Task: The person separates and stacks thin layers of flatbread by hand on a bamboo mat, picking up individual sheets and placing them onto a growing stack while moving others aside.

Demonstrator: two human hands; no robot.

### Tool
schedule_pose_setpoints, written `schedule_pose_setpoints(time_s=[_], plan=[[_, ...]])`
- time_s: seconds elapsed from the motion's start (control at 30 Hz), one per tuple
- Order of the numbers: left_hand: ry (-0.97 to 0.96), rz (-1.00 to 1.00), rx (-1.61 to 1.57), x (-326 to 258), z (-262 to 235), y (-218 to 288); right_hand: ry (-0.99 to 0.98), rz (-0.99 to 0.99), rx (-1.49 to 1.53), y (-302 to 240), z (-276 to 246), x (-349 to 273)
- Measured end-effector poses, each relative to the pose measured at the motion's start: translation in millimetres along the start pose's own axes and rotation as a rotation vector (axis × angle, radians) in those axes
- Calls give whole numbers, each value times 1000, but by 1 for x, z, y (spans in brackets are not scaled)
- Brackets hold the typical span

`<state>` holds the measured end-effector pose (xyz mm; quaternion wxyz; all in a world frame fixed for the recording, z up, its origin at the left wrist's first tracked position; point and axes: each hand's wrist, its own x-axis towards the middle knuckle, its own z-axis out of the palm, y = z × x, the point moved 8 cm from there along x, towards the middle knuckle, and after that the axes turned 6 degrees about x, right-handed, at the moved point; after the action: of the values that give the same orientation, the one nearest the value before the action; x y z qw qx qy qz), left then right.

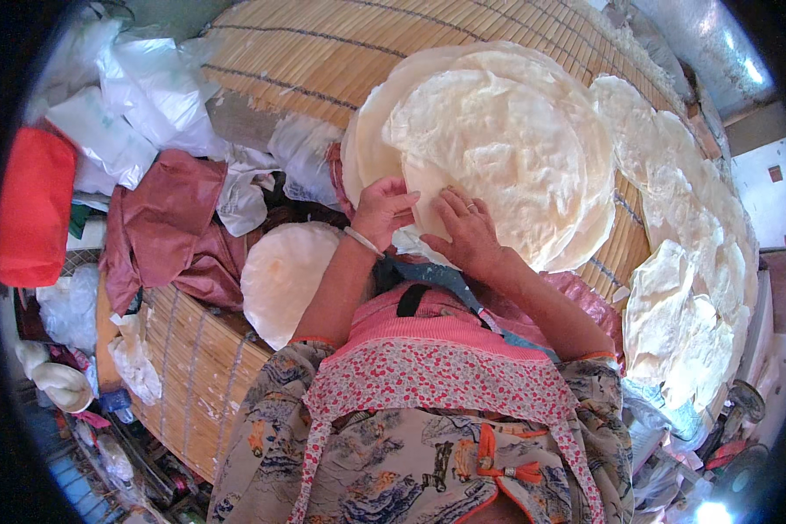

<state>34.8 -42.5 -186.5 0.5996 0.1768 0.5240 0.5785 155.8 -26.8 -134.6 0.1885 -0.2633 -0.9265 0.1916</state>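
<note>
A broad stack of thin, round, pale flatbread sheets lies on a bamboo mat in front of me. My left hand is at the near left edge of the stack, thumb and fingers closed on the edge of a thin flatbread sheet. Part of that sheet rises smooth between my two hands. My right hand wears a ring and rests on the sheet's near edge, fingers stretched out and slightly apart. Below my left wrist is a separate smooth, pale round stack, partly hidden by my forearm.
More flatbread sheets overlap along the right side of the bamboo mat. On the left are white plastic bags, a dark red cloth and a red bag. Another slatted mat lies at lower left.
</note>
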Motion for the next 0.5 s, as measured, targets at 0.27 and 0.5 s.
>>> schedule_pose_setpoints(time_s=[0.27, 0.5], plan=[[-85, 114, -166, -1, 8, 4, 1, 22, 133, 9, -28, 10], [210, 72, 57, 25, -25, -36, 32, 70, 365, 104, -44, 37]])
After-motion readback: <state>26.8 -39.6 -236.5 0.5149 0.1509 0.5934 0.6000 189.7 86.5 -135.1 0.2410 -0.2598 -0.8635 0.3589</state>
